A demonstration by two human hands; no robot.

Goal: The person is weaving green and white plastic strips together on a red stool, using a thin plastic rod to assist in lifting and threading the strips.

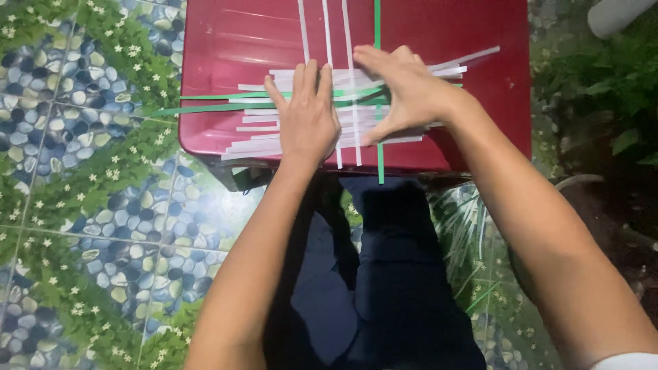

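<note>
Both hands: I see my left hand (308, 116) and right hand (404, 92) flat, fingers spread, grasping nothing
Strips: woven paper strips (343, 109) pinned so they don't slide
Where: on the red stool (226, 55)

A: What covers the floor?
B: A floor mat (89, 171) printed with blue-grey pebbles, green leaves and small white flowers, divided into squares.

A: What lies below the near edge of the stool?
B: Dark blue trousers (384, 288).

A: And on the right side?
B: Dark ground with green plants (603, 75); a pale rounded object (617, 14) in the top corner, kind unclear.
</note>
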